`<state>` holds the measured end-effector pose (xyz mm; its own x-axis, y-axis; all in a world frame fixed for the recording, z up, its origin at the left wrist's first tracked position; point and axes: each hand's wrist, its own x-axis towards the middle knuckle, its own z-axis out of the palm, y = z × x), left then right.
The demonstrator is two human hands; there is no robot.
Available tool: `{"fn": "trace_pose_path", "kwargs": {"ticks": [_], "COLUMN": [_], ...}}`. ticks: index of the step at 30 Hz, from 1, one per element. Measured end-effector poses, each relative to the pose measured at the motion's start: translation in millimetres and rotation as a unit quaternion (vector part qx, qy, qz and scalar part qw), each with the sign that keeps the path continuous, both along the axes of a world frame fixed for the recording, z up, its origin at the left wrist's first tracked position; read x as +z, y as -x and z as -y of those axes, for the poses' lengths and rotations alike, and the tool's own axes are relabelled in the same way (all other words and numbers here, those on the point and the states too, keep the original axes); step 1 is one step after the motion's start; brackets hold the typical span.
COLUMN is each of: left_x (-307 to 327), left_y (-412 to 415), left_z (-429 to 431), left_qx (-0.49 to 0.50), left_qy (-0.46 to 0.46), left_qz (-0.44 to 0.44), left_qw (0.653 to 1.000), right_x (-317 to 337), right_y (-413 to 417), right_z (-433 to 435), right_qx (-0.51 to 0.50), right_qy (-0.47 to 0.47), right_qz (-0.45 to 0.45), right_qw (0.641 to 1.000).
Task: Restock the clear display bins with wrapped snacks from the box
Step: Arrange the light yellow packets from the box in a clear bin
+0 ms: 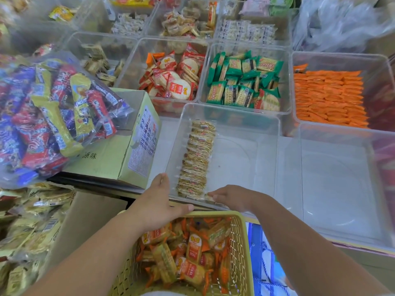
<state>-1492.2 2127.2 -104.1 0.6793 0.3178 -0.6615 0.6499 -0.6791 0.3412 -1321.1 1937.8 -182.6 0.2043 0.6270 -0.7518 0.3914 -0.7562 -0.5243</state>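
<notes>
basket [240, 248]: cut by bottom edge | box [111, 159]: top hidden under snack bag [53, 116]

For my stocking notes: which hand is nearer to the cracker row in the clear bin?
Right. The right hand touches the cracker row at its near end; the left hand is outside the bin wall.

Glossy clear plastic bin [265, 122], matt cardboard box [111, 159], perforated plastic basket [241, 253], shiny film wrappers [196, 159].

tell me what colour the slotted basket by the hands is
Pale yellow basket, clearest in the head view.
</notes>
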Motion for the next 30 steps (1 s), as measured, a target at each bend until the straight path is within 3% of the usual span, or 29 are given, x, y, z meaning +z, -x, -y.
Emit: {"fn": "trace_pose_path", "kwargs": {"ticks": [8,16,20,23,26,30], "left_x": [7.4,55.8,77.2,74.8,57.9,42.4], "left_y": [17.8,87.5,144.6,200.2,260.9,329.6], "left_z": [-8.2,-16.3,-28.5,-51.8,-87.2,-141.7], "left_qx": [-0.009,0.036,0.090,0.135,0.207,0.285], "left_qy": [-0.012,-0.030,-0.092,-0.132,-0.157,-0.160], "left_qz": [0.045,0.272,0.353,0.350,0.284,0.180], "left_qw": [0.999,0.961,0.927,0.918,0.923,0.928], "right_x": [14.9,68.4,108.3,133.8,143.5,131.4], "right_y": [4.1,16.1,58.4,126.3,206.2,290.6], "right_z": [11.4,15.5,-23.3,-70.9,-119.5,-172.4], "right_qx": [-0.013,-0.116,-0.145,-0.143,-0.046,0.092], "right_qy": [0.004,-0.058,-0.164,-0.296,-0.372,-0.361], "right_qz": [0.044,0.192,0.271,0.227,0.177,0.147], "right_qw": [0.999,0.973,0.938,0.917,0.910,0.916]}}
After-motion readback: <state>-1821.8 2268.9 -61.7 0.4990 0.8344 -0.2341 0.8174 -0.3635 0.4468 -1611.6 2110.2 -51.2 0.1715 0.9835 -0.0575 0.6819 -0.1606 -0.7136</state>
